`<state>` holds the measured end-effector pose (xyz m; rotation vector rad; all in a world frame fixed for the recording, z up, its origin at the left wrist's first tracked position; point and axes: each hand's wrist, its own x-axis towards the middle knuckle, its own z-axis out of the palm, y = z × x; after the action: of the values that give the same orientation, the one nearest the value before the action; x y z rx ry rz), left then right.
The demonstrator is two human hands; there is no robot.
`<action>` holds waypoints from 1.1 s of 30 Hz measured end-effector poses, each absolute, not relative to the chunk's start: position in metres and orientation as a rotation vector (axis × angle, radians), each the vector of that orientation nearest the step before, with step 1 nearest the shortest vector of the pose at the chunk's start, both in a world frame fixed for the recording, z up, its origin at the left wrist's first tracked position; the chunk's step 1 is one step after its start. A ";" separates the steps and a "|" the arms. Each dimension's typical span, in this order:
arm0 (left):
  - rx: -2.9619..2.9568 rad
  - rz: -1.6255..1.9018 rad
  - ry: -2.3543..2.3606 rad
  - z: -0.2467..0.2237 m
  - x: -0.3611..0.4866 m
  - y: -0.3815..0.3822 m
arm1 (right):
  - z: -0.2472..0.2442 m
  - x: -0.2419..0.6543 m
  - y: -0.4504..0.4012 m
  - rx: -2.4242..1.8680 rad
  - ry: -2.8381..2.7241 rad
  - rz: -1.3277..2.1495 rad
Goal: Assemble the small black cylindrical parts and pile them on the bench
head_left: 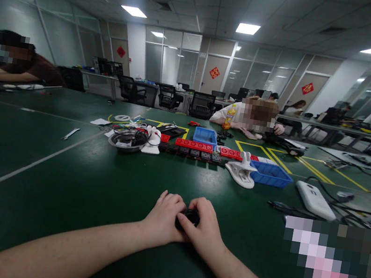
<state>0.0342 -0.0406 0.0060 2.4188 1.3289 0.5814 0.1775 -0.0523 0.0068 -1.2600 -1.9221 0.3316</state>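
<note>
Both of my hands meet low over the green table, around a small black round object [193,216] whose exact kind I cannot make out. My right hand [205,220] is closed on it, the thumb lying across its front and the fingers curled over the far side. From the left, my left hand [166,214] presses in with bent fingers. Its fingertips and most of the black object are hidden between the two hands.
Beyond my hands stand a metal bowl [126,141] of cables, a row of red sockets [193,144], a white clamp [242,171] and a blue bin [272,175]. A white power bank-like box [315,199] and black cables lie right. People sit across the table.
</note>
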 end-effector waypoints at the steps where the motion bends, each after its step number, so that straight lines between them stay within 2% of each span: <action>1: 2.414 0.582 1.315 0.007 0.034 -0.041 | 0.008 0.178 -0.052 -1.254 -1.921 0.339; 11: 2.489 0.524 0.899 0.008 0.021 -0.019 | 0.019 0.181 -0.058 -0.877 -2.027 0.462; 20: 2.557 0.554 0.893 0.006 0.022 -0.023 | 0.015 0.183 -0.058 -0.804 -2.008 0.490; 33: 2.517 0.602 1.176 0.009 0.028 -0.033 | 0.003 0.179 -0.052 -1.158 -1.856 0.453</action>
<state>0.0283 -0.0332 0.0091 2.5169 1.1756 0.6017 0.1793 -0.0516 0.0028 -1.1578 -1.8560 0.4530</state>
